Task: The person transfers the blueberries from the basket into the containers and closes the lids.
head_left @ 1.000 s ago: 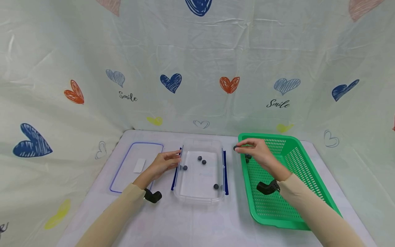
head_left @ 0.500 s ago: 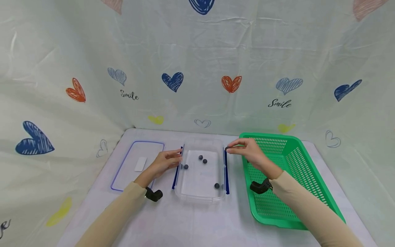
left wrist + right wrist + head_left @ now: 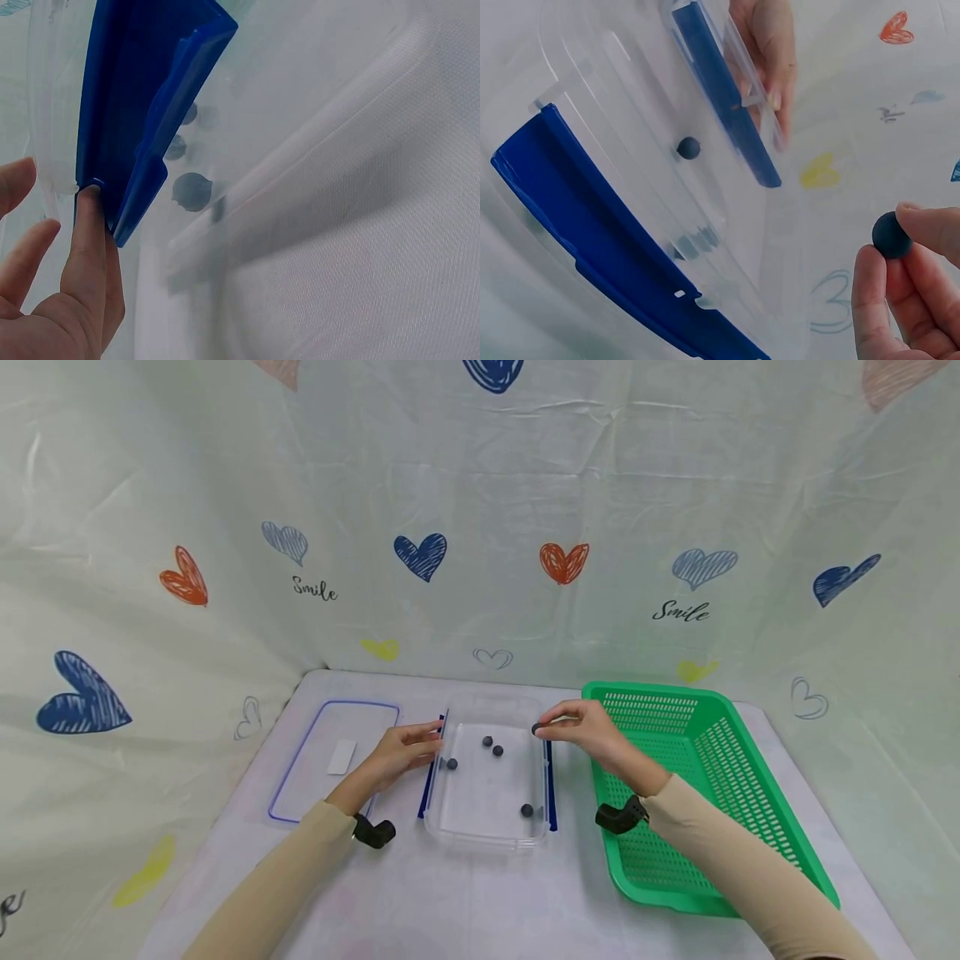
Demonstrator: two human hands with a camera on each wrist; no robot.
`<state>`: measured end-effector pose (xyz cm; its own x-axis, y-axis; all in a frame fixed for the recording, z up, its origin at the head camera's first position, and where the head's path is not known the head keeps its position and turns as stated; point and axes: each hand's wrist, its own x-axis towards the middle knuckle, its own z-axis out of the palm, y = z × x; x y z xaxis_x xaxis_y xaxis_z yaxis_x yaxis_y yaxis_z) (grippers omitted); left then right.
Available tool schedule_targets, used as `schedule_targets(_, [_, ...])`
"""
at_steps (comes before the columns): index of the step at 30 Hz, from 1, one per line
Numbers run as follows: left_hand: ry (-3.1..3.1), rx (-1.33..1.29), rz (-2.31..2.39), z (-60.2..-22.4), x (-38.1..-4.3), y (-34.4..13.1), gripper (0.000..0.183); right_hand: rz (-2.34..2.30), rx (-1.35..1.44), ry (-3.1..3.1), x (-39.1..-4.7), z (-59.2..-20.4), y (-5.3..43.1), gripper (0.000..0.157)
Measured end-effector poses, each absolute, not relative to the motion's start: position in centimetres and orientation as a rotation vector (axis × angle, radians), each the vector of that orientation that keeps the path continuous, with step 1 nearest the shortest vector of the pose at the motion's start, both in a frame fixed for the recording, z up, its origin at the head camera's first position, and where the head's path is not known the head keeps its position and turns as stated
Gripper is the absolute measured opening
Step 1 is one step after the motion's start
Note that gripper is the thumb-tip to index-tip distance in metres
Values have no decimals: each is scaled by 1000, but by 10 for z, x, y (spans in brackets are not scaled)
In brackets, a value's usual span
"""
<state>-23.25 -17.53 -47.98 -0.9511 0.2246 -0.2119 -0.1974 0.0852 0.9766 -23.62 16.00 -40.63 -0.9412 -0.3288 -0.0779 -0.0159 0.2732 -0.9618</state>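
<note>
A small dark ball [image 3: 892, 235] is pinched between the thumb and fingertips of my right hand [image 3: 581, 731], which hangs over the right rim of a clear plastic box [image 3: 487, 839]. Inside the box lie several similar balls, among them a near one [image 3: 527, 811], a left one [image 3: 452, 764] and a pair towards the back [image 3: 498, 751]. My left hand [image 3: 396, 756] is at the box's left side. In the left wrist view, its rather straight fingers [image 3: 88, 232] touch the end of a hanging blue latch [image 3: 135, 112], with the thumb apart from it.
To the right stands a green perforated basket [image 3: 611, 872], partly covered by my right forearm. A clear lid with a blue seal [image 3: 327, 703] lies left of the box, a white rectangle [image 3: 341, 757] on it. Another blue latch [image 3: 592, 202] hangs on the box's right side.
My right hand has moved left with the ball, from the green basket's left rim to above the box's right rim. The left hand has stayed at the box's left side.
</note>
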Motion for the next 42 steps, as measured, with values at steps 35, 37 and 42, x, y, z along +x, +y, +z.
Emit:
schedule_targets(35, [2092, 44, 1929, -480, -232, -174, 52, -1815, -248, 2284, -241, -413, 171, 35])
schedule_targets(37, [2093, 39, 1932, -480, -232, -174, 52, -1814, -234, 2304, -241, -413, 175, 36])
schedule_targets(42, [2080, 18, 1939, -480, -231, -175, 52, -1833, -204, 2324, -241, -412, 186, 35])
